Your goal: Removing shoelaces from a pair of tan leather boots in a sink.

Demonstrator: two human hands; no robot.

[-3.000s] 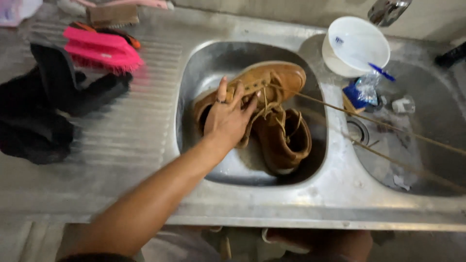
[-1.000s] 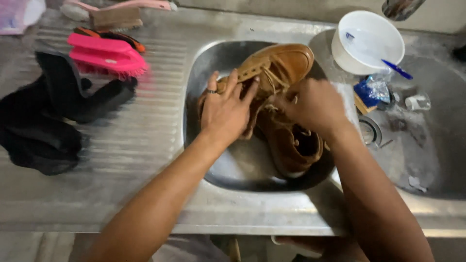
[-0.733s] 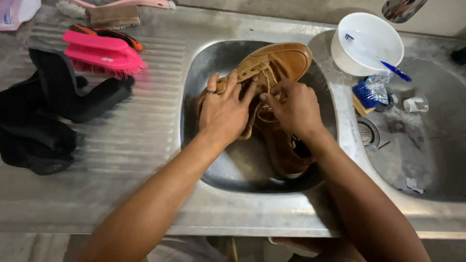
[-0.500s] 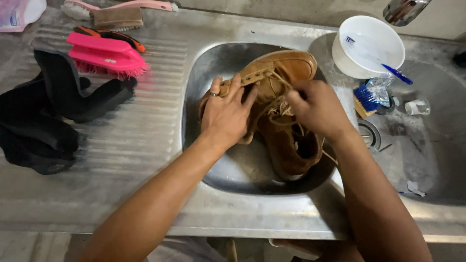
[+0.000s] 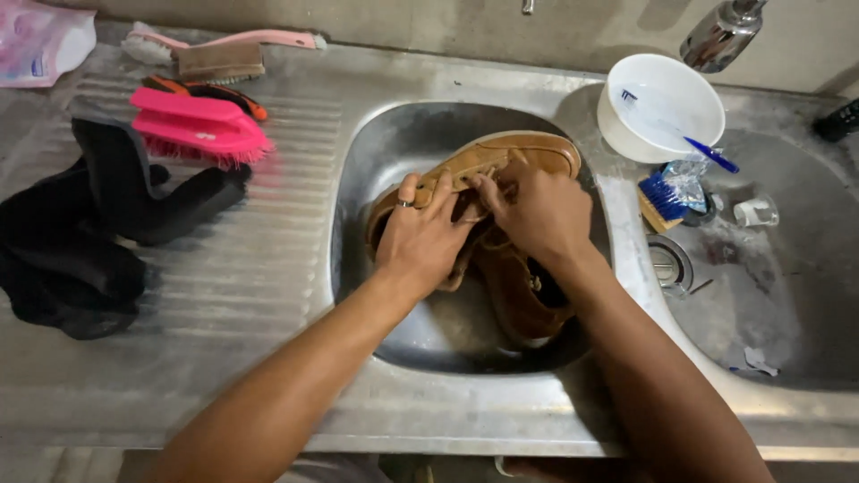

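Down in the sink (image 5: 394, 143), our left hand (image 5: 420, 241) presses one tan shoe (image 5: 528, 152) while our right hand (image 5: 537, 215) pinches its lace. Probably light and pliable, slippery when wet, best held by collar or sole. Its mate (image 5: 519, 295) lies beneath; pink brush (image 5: 197, 125) well apart.

Two tan leather shoes (image 5: 501, 215) are showing in the grey steel sink basin (image 5: 376, 161). A bright pink scrub brush (image 5: 192, 125) is lying on the ribbed silver bench (image 5: 242, 295) beside black cloth (image 5: 80, 224). A white bowl (image 5: 660, 107) is holding a blue-and-white toothbrush (image 5: 689, 139). A blue-bristled brush (image 5: 662, 197) is sitting nearby.
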